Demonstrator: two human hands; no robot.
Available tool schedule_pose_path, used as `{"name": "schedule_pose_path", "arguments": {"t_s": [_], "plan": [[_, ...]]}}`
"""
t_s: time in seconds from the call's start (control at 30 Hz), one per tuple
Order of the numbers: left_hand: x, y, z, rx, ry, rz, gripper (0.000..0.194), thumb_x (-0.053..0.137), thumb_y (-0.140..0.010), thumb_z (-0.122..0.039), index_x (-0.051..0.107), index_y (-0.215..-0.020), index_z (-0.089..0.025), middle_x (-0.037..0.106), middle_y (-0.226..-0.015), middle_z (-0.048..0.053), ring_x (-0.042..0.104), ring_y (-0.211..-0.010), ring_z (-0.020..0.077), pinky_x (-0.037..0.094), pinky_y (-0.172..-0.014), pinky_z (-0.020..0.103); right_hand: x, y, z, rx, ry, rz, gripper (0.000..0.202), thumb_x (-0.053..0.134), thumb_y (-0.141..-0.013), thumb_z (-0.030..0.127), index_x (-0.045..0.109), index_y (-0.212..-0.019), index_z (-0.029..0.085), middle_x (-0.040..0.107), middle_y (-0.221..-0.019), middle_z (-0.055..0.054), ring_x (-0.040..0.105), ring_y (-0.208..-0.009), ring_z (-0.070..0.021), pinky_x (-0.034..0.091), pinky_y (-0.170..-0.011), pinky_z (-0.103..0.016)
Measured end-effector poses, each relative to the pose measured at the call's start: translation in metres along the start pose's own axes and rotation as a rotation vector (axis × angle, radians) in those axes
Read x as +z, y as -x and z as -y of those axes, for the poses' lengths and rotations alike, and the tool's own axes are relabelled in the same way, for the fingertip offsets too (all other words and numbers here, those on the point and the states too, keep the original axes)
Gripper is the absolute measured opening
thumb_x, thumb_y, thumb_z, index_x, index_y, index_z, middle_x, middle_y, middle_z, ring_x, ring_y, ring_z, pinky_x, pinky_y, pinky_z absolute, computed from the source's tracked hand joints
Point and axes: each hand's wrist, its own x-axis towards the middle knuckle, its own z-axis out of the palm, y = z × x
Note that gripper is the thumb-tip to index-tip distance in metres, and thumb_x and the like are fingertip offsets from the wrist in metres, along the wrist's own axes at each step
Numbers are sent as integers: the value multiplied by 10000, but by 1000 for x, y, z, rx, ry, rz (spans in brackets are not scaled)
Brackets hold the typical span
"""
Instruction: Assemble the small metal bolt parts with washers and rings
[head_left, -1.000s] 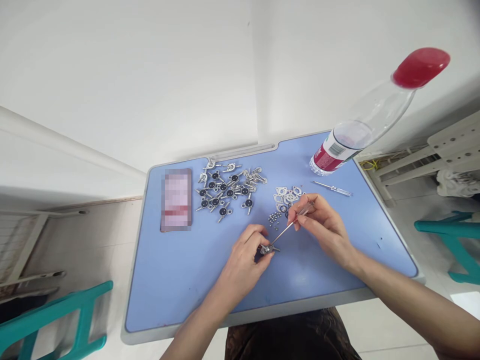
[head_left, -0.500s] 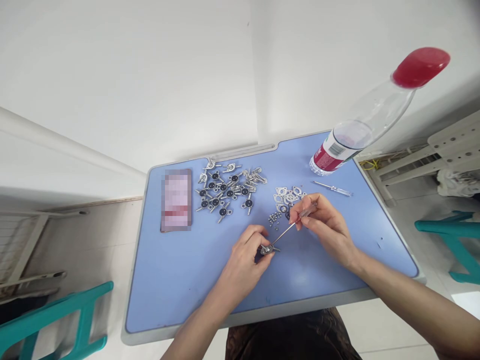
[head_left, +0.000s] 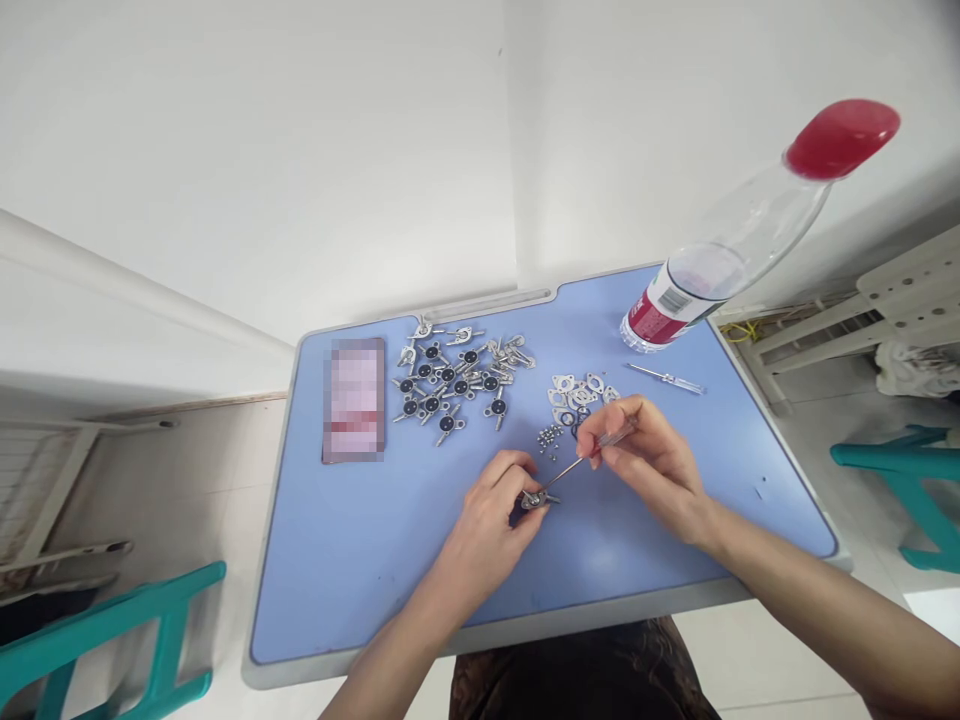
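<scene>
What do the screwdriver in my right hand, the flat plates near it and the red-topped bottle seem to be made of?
Screwdriver: shiny shaft, so likely metal; translucent-looking handle, probably plastic. Flat plates: silvery grey, fairly matt, so probably metal. Bottle: smooth and clear, with the wall visible through it; probably plastic, though glass is possible.

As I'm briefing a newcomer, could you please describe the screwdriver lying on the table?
On the blue table, find the red-capped bottle, far right. The loose screwdriver lies in front of its base, clear handle pointing right. A similar tool is in the right hand; this one lies untouched.
</scene>
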Motion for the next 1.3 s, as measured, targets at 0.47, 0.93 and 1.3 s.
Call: {"name": "schedule_pose_path", "arguments": {"t_s": [0.47,0.93,1.3], "plan": [[0,-1,1,-14,-4,-4,170,581,-824,-49,507,-834,-202,548,-1016,8,543,-829,124,405,-695,239,0,-3,-1,61,-16,-115,73,506,-933,187,474,-964,244,627,-873,-20,524,-699,-140,439,-656,-298],[-2,1,-1,-18,-113,30,233,676,-821,-122,521,-957,-230,535,-1115,25,560,-976,176,445,-811,294,-5,-11,1,8,17,-254,86,518,-905,169,484,-948,235,621,-813,3,530,-646,-123,455,-606,-277],[-8,1,-3,0,-105,-16,250,731,-803,-281,560,-975,-223,547,-1132,55,574,-873,170,492,-776,312,-10,-11,3,-107,282,-277,92,471,-923,159,476,-974,235,596,-836,0,557,-670,-126,458,-608,-277]]}}
